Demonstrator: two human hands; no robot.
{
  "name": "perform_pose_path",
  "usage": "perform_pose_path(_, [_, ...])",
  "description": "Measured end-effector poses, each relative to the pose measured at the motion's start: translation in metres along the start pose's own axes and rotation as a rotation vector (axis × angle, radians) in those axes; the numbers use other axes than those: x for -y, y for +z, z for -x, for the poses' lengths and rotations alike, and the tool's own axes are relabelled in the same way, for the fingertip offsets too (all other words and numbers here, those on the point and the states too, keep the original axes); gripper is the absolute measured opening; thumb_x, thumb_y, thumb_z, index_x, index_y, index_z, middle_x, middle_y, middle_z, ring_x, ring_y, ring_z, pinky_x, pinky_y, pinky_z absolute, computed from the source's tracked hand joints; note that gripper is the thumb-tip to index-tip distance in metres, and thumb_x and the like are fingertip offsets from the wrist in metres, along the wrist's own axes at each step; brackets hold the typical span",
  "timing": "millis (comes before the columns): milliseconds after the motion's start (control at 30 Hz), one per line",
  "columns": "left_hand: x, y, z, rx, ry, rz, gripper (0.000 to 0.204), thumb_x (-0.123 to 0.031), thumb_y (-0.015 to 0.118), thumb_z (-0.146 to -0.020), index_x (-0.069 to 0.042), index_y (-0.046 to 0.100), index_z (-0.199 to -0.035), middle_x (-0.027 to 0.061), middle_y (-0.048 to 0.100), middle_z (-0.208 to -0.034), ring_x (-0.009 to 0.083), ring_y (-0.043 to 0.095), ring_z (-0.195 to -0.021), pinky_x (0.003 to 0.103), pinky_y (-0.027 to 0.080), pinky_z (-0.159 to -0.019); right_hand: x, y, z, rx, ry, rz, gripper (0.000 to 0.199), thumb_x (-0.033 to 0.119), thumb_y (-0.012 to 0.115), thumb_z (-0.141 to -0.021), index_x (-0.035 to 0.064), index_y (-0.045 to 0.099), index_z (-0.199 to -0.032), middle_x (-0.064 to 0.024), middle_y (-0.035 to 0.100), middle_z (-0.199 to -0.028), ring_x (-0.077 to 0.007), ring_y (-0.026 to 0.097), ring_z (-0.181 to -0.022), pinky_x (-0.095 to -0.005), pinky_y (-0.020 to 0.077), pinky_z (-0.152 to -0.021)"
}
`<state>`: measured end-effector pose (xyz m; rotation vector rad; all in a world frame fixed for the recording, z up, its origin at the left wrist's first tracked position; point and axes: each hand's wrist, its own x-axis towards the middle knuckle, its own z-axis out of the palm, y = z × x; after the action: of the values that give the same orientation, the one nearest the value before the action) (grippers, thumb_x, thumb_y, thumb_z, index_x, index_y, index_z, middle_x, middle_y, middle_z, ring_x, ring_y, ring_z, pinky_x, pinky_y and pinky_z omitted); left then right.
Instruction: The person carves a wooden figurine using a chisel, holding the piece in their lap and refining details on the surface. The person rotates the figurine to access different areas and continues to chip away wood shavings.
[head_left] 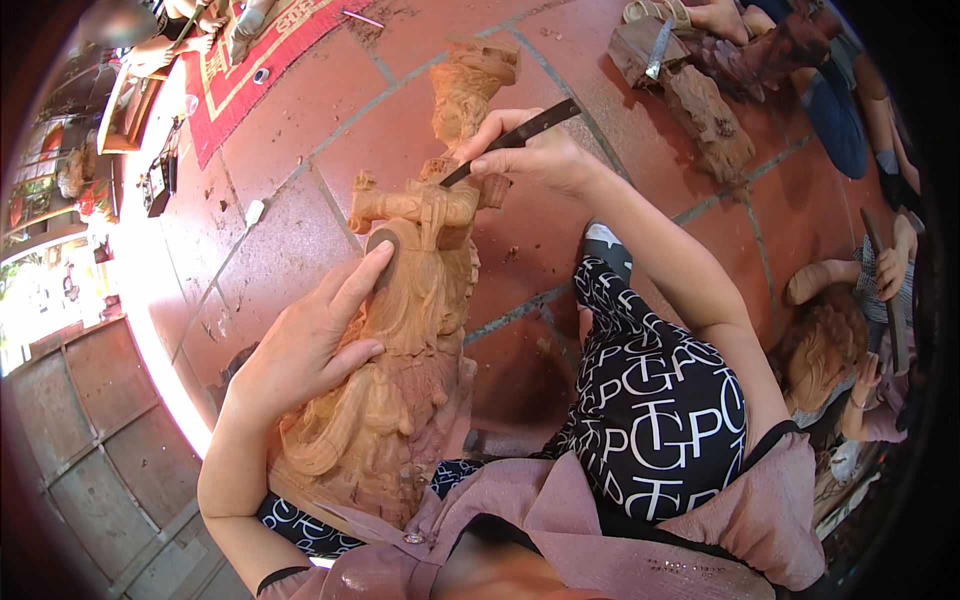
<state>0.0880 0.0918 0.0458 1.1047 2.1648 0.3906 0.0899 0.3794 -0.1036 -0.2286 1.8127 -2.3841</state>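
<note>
Two bare hands work a pale wooden carved figure (420, 300) with a dark chisel (520, 135).

The figure lies propped on the person's lap, its long axis running from its base near the lower left up and away to its head at the upper middle, over the red tiled floor (300, 140). The left hand (305, 345) rests open-fingered against its flank, steadying it. The right hand (530, 150) is clenched around the chisel, whose blade points down-left into the figure's shoulder. A red patterned mat (255, 60) lies at the upper left. Another rough wood block (700, 100) sits upper right.
</note>
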Motion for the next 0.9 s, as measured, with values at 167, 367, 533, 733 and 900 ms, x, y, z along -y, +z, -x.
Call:
perform_pose_path(167, [-0.006, -0.005, 0.000, 0.045, -0.045, 0.042, 0.080, -0.013, 0.064, -0.079, -0.011, 0.020, -0.146, 0.0191, 0.046, -0.125, 0.0378, 0.050, -0.109, 0.042, 0.043, -0.092, -0.004, -0.014, -0.004, -0.026, -0.009, 0.011, 0.013, 0.006, 0.072, -0.077, 0.0032, 0.066, -0.089, -0.0037, 0.064, -0.089, -0.0103, 0.059, -0.081, -0.0224, 0.0463, -0.073])
perform_pose_path(367, [-0.005, -0.004, -0.001, 0.056, -0.063, 0.026, 0.079, -0.014, 0.064, -0.079, -0.010, 0.021, -0.145, 0.0194, 0.045, -0.125, 0.0380, 0.050, -0.109, 0.042, 0.043, -0.092, -0.006, -0.020, -0.007, -0.047, -0.039, 0.023, 0.014, 0.006, 0.071, -0.078, 0.0020, 0.066, -0.090, -0.0041, 0.064, -0.088, -0.0108, 0.059, -0.079, -0.0227, 0.0463, -0.070])
perform_pose_path(533, [-0.005, -0.004, -0.002, 0.042, -0.045, 0.053, 0.080, -0.014, 0.064, -0.078, -0.010, 0.021, -0.145, 0.0203, 0.046, -0.123, 0.0385, 0.050, -0.108, 0.043, 0.043, -0.092, -0.009, -0.014, -0.004, 0.003, -0.016, -0.045, 0.016, 0.009, 0.072, -0.078, 0.0024, 0.065, -0.091, -0.0032, 0.063, -0.085, -0.0102, 0.058, -0.075, -0.0238, 0.0460, -0.068])
perform_pose_path(733, [-0.002, -0.001, -0.001, 0.032, -0.039, 0.025, 0.080, -0.014, 0.064, -0.078, -0.010, 0.021, -0.145, 0.0207, 0.047, -0.123, 0.0390, 0.050, -0.109, 0.042, 0.043, -0.092, 0.001, -0.027, -0.004, -0.089, -0.026, 0.013, 0.013, 0.006, 0.070, -0.078, 0.0016, 0.066, -0.090, -0.0043, 0.065, -0.086, -0.0090, 0.059, -0.078, -0.0234, 0.0464, -0.070])
perform_pose_path(900, [0.000, 0.001, -0.002, -0.005, -0.002, 0.029, 0.080, -0.013, 0.064, -0.078, -0.010, 0.022, -0.145, 0.0205, 0.047, -0.123, 0.0390, 0.050, -0.109, 0.042, 0.043, -0.092, -0.014, -0.012, -0.002, -0.008, -0.024, -0.049, 0.013, 0.002, 0.071, -0.077, 0.0028, 0.067, -0.090, -0.0054, 0.067, -0.093, -0.0106, 0.061, -0.086, -0.0231, 0.0477, -0.075])
